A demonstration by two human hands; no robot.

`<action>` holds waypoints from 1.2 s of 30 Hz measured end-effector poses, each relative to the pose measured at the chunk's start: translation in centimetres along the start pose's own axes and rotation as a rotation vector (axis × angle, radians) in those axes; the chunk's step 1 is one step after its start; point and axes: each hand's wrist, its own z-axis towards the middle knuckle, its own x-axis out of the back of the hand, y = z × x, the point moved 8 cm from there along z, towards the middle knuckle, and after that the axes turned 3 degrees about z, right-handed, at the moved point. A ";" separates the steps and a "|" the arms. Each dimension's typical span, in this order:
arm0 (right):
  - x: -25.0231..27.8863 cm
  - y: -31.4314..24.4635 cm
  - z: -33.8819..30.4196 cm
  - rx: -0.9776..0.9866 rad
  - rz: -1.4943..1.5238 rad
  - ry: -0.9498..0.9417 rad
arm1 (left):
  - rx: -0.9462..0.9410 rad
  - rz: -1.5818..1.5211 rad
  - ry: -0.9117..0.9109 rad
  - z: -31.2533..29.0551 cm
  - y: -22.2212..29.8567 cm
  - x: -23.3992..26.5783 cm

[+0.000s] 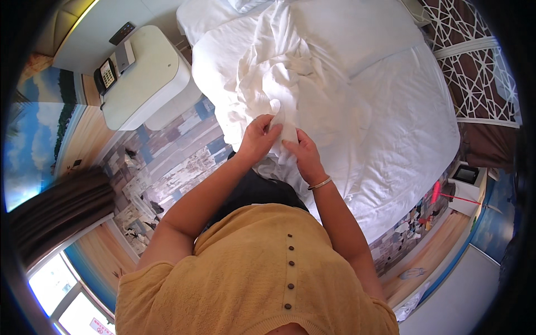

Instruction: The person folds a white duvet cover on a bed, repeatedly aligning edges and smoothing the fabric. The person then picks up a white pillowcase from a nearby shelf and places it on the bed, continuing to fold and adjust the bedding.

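Note:
White cloth (277, 78), a bunched bed sheet or cover by its look, lies in a crumpled heap on the bed (385, 111). Its near edge is between my two hands in front of my body. My left hand (260, 137) pinches the edge, with a small corner standing up above the fingers. Close by on the right, my right hand (305, 153) grips the same edge between thumb and fingers. A band circles my right wrist. Folds of the cloth hang below both hands, and I cannot tell whether it is one layer or two.
Left of the bed stands a rounded white desk (153, 67) with a telephone (105, 76) and a grey box. A dark curtain (61, 212) hangs at the left. At the right are a lattice screen (474, 72) and a red-handled stick (436, 192). Patchwork-patterned flooring (173, 159) surrounds the bed.

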 end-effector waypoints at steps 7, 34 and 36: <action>-0.8 -0.2 0.1 -0.236 0.408 -0.025 | -0.010 -0.138 -0.067 0.2 3.9 -1.0; 4.1 5.0 0.2 0.040 -0.197 0.148 | 0.249 -0.348 -0.366 -3.8 0.4 -3.2; 2.6 3.1 -0.6 -0.126 0.157 0.126 | 0.138 -0.185 -0.390 -3.8 1.9 -2.7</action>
